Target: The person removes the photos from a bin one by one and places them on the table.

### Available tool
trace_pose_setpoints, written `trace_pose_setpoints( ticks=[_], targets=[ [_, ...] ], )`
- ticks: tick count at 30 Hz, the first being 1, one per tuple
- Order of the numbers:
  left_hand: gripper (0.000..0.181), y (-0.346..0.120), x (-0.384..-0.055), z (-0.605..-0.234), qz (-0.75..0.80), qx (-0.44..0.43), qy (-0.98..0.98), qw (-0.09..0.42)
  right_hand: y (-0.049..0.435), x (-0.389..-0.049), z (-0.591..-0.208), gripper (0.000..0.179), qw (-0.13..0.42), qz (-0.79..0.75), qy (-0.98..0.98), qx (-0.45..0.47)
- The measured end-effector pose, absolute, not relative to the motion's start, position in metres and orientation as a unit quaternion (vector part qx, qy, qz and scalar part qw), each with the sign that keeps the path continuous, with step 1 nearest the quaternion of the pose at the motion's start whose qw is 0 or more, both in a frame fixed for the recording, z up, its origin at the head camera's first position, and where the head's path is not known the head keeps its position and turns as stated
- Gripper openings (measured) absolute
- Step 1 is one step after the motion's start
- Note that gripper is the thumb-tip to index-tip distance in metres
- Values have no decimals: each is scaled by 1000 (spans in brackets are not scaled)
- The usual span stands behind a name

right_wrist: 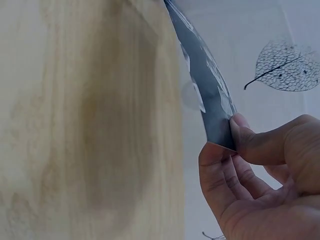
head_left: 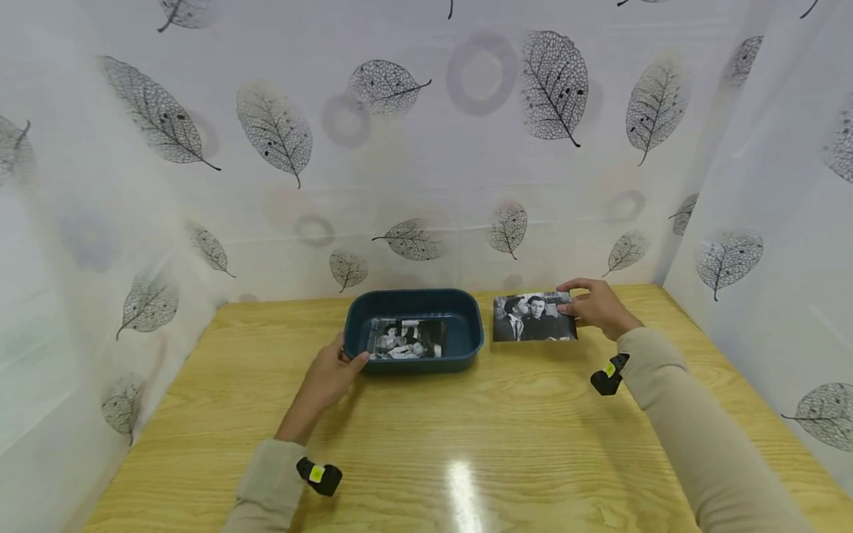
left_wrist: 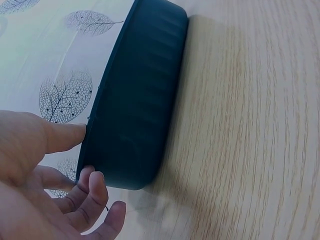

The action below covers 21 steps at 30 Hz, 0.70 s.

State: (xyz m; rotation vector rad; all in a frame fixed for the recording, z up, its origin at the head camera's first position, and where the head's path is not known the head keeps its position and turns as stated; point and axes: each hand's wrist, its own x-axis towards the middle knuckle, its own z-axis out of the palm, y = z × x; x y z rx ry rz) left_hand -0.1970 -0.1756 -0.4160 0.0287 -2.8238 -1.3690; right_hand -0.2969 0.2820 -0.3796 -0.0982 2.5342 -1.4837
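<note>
A dark blue-green rectangular plastic bin (head_left: 469,355) stands near the back of the table with a black-and-white photo (head_left: 408,340) lying inside it. My left hand (head_left: 333,374) grips the bin's near left corner, the thumb on the rim and the fingers at the end wall, as the left wrist view shows. To the right of the bin, my right hand (head_left: 596,307) pinches the right edge of a second black-and-white photo (head_left: 533,318), which shows two people. In the right wrist view this photo (right_wrist: 212,95) is seen nearly edge-on, bowed, and held above the table.
The wood-grain table (head_left: 413,444) meets a white leaf-patterned sheet (head_left: 426,170) along its back, with more sheeting on both sides. Each wrist carries a small black camera, such as the left one (head_left: 321,477).
</note>
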Motion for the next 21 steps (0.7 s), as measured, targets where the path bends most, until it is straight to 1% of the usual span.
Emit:
trace_pose_setpoints(
  ticks=[4,7,13,21],
  targets=[
    [42,-176,-198,-416,-448,12,-894,-3,283,-299,-393,48,110,-502,857,-26],
    [43,-176,-198,-416,-448,12,-894,-5,283,-301,-403,47,105,-494,863,-24],
    [44,-176,-198,-415,-445,10,-896,-7,278,-305,-420,45,72,-445,892,-37],
    [40,-176,-196,-415,-453,8,-892,-7,270,-307,-436,42,18,-367,929,-49]
  ],
)
